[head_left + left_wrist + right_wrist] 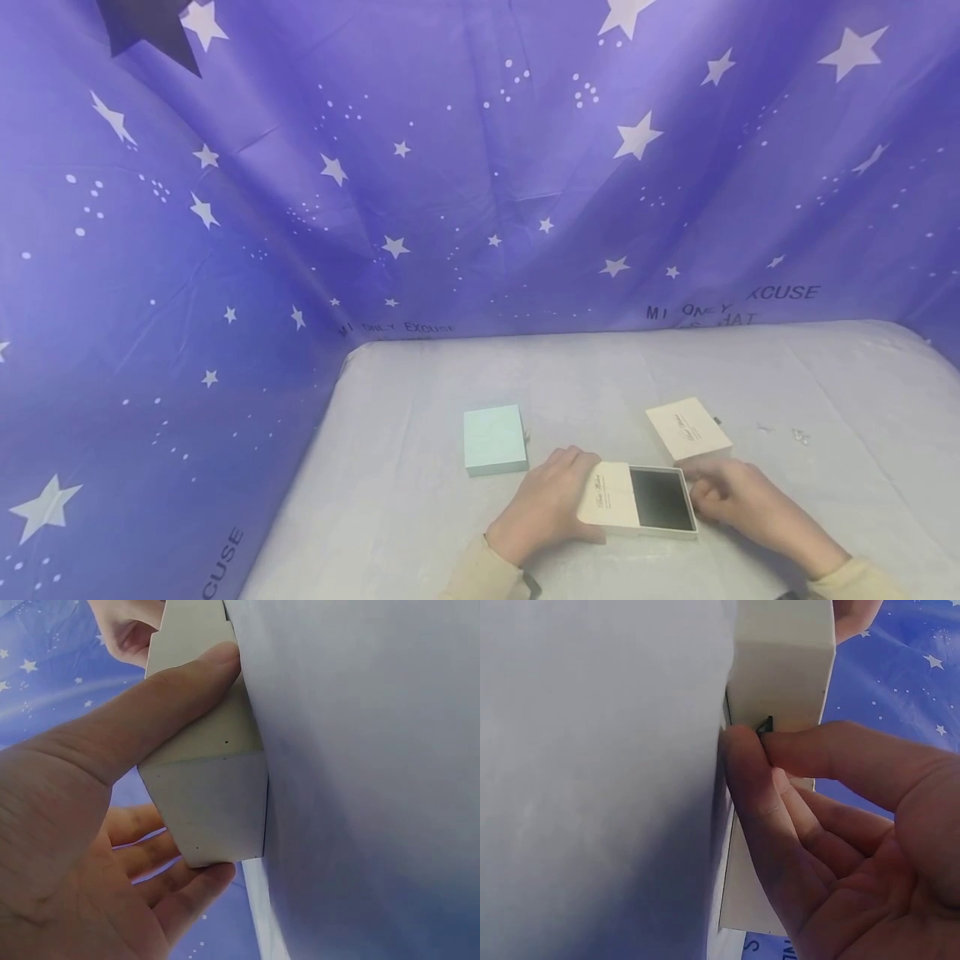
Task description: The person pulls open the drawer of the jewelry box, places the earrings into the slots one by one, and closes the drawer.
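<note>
A cream drawer-style gift box (pixel 606 498) with printed lettering lies on the table, its drawer (pixel 663 500) slid partway out to the right and showing a black inner pad. My left hand (pixel 546 506) grips the outer sleeve from the left, thumb on the near side and fingers on the far side, as the left wrist view also shows. At the drawer's right end, my right hand (pixel 742 504) pinches a small dark pull tab (pixel 765 725) between thumb and index finger. Most of the tab is hidden by the fingertips.
A second cream box (pixel 686 429) with a dark tab lies behind the right hand. A mint-green box (pixel 495 437) sits behind the left hand. Two small silvery items (pixel 801 436) lie at the right, too small to identify. A purple star-print curtain (pixel 480 183) hangs behind the grey-covered table (pixel 405 383).
</note>
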`<state>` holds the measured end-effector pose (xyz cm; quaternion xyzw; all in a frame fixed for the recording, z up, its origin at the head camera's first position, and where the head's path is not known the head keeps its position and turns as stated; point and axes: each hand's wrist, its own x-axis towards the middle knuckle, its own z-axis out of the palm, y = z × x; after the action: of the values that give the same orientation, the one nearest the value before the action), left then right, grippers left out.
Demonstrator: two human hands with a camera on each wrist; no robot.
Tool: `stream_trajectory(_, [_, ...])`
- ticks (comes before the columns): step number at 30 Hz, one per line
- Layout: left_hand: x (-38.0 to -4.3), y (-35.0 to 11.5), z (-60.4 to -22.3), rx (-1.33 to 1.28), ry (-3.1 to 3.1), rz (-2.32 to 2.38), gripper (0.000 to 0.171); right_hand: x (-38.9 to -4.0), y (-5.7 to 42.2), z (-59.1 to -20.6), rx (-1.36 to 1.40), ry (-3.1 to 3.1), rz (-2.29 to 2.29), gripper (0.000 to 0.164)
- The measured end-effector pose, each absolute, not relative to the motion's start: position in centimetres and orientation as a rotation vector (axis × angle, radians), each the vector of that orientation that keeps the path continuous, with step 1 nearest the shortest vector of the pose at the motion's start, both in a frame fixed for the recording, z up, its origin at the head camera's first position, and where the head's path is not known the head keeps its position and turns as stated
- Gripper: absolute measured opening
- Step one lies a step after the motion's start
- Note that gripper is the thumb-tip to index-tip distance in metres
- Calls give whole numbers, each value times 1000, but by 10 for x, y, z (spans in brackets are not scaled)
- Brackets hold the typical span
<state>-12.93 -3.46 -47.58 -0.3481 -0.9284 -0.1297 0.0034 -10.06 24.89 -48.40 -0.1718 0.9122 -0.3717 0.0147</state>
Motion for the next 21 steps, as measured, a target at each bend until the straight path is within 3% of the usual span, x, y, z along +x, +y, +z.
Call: stream_trajectory(21, [-129,-37,-476,-1129,-2911,-395,85,-97,267,-475,-393,2882,-1020,23])
